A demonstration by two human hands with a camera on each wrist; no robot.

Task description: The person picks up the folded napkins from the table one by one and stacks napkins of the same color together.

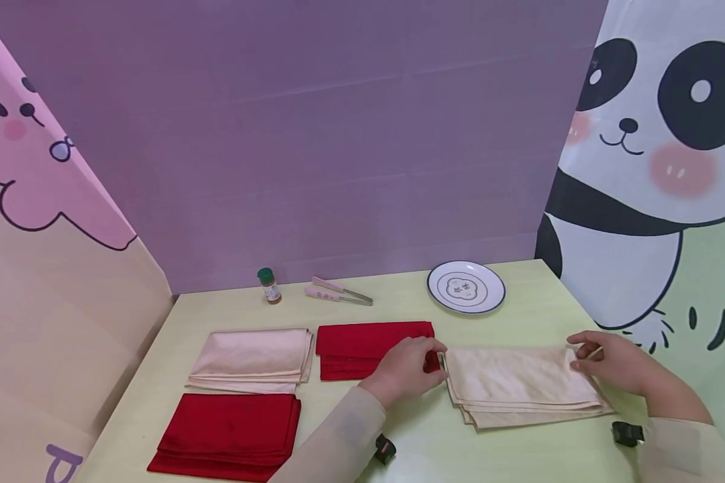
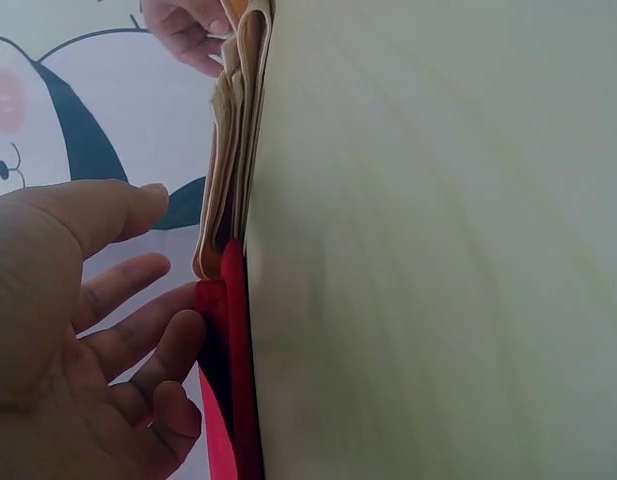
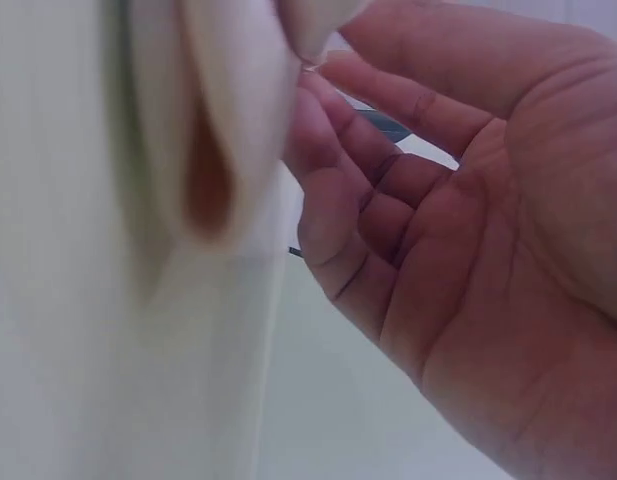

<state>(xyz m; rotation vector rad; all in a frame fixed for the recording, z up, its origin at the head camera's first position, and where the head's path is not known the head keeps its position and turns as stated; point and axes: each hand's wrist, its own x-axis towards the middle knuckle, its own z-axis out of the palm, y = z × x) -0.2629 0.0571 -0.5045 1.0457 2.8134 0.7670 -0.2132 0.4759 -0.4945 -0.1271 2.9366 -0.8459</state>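
Observation:
A folded cream cloth (image 1: 519, 382) lies on the right side of the table, its layered edges toward the front. My right hand (image 1: 616, 362) pinches its far right corner between thumb and fingers; the right wrist view shows the cloth's looped fold (image 3: 228, 130) beside the fingers. At the cloth's left edge is my left hand (image 1: 405, 369), thumb and fingers apart. In the left wrist view that hand (image 2: 98, 330) has loosely bent fingers close to a folded red cloth (image 2: 243, 370) and grips nothing. The same red cloth (image 1: 362, 342) is partly hidden behind the hand in the head view.
At the left lie a folded pale pink cloth (image 1: 254, 355) and another red cloth (image 1: 229, 429). Along the back stand a green-capped small jar (image 1: 270, 287), pink-handled tongs (image 1: 338, 292) and a white plate (image 1: 466, 305). Printed panels and a purple wall (image 1: 362, 147) border the table.

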